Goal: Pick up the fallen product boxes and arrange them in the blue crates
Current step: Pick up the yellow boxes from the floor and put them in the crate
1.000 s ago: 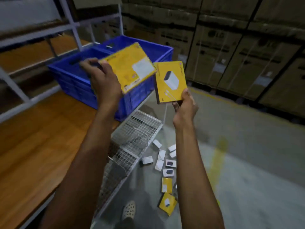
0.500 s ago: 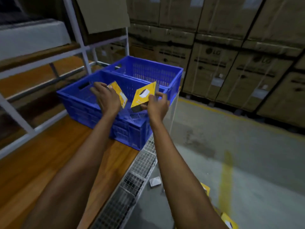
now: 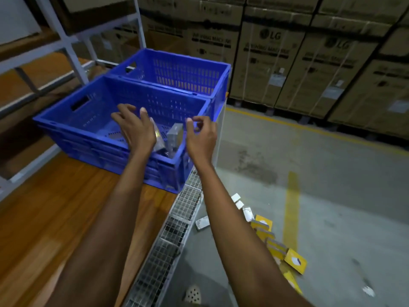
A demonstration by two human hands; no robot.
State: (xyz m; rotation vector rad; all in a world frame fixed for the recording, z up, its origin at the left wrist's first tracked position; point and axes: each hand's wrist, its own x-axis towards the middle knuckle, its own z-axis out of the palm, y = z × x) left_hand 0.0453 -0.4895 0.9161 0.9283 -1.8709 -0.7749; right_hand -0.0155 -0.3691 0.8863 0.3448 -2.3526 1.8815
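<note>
In the near right corner of the front crate (image 3: 73, 127), at the bench's (image 3: 55, 218) right edge, two boxes stand on edge. The left hand (image 3: 136, 131) is spread over the left box (image 3: 159, 141), and I cannot tell whether it grips it. The right hand (image 3: 200, 140) hangs loosely curled and empty just beside the right box (image 3: 174, 136). Fallen boxes (image 3: 295, 261) lie on the floor (image 3: 332, 173).

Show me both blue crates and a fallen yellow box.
near blue crate (image 3: 97, 103), head view, left wall.
far blue crate (image 3: 188, 74), head view, back wall.
yellow box (image 3: 295, 261), head view, top face.
</note>
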